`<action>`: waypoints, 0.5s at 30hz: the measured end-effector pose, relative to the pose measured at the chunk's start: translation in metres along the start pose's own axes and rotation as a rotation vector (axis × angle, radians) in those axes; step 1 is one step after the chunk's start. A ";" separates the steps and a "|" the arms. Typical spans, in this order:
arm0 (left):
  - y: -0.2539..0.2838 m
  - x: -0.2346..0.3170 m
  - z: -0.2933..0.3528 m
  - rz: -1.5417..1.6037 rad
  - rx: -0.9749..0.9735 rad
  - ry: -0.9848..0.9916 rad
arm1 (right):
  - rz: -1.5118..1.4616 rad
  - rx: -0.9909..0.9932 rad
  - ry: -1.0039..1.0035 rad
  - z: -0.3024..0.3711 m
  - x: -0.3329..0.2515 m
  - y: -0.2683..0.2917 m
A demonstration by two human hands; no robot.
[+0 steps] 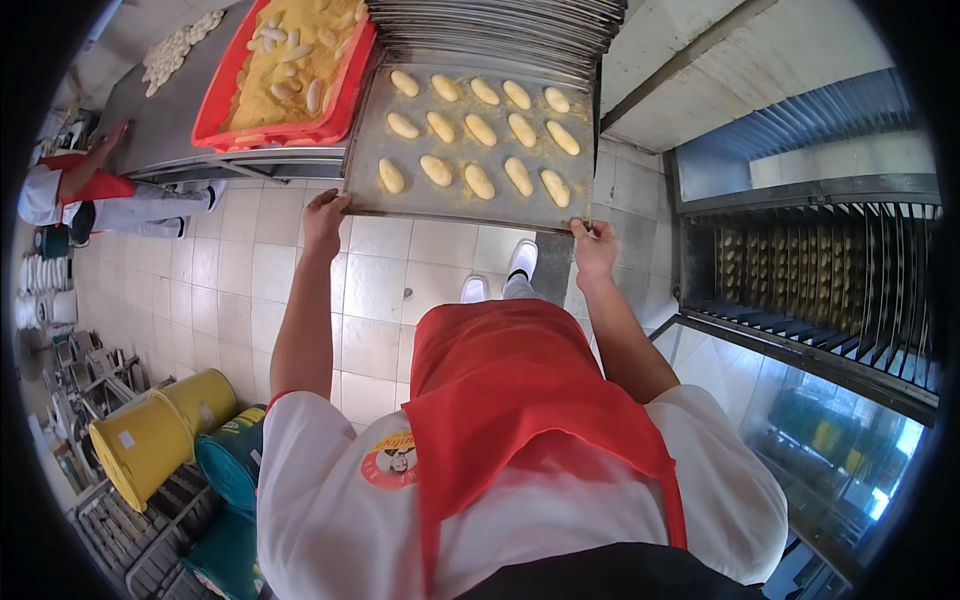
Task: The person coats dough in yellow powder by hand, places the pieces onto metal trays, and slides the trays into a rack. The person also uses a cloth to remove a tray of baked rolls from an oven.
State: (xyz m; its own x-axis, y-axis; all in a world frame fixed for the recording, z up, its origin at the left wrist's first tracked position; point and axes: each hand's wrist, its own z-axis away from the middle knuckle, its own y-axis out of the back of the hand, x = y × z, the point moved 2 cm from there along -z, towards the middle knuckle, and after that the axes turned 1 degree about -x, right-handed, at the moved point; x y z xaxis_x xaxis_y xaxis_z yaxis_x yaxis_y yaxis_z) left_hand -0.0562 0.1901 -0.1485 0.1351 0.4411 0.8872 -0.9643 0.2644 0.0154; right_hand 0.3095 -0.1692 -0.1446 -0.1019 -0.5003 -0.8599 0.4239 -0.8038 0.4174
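Observation:
A metal baking tray point(385, 205) holds rows of pale, oblong dough rolls point(479, 181), with yellow crumbs scattered around them. My left hand point(324, 222) is closed on the tray's near left corner. At the near right corner my right hand point(595, 245) grips the rim, thumb on top. The tray's far end meets a stack of closely spaced trays in a rack point(495, 35). Left of it, a red plastic tub point(357, 95) contains yellow crumbs with several dough pieces lying in them.
To the right, an open cabinet point(700, 255) holds trays of dough pieces on many levels. At the far left, another person point(95, 190) works by a steel table point(165, 130) with pale dough pieces. Yellow buckets point(140, 450) and green buckets point(225, 465) stand lower left.

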 end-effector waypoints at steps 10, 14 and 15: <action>-0.045 0.014 0.069 0.615 0.004 0.114 | -0.885 -0.371 -0.332 0.032 0.006 0.044; 0.008 0.002 0.043 0.042 -0.065 0.121 | -0.953 -0.546 -0.472 0.036 0.014 0.061; 0.001 0.008 0.044 -0.275 0.044 0.030 | -0.970 -0.506 -0.461 0.038 0.019 0.072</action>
State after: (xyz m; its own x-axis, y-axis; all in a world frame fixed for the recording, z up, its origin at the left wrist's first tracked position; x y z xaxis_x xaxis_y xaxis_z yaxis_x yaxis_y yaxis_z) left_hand -0.0663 0.1567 -0.1211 0.3993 0.3828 0.8330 -0.8992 0.3406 0.2745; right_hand 0.3038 -0.2486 -0.1196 -0.8470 0.0958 -0.5230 0.2879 -0.7443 -0.6027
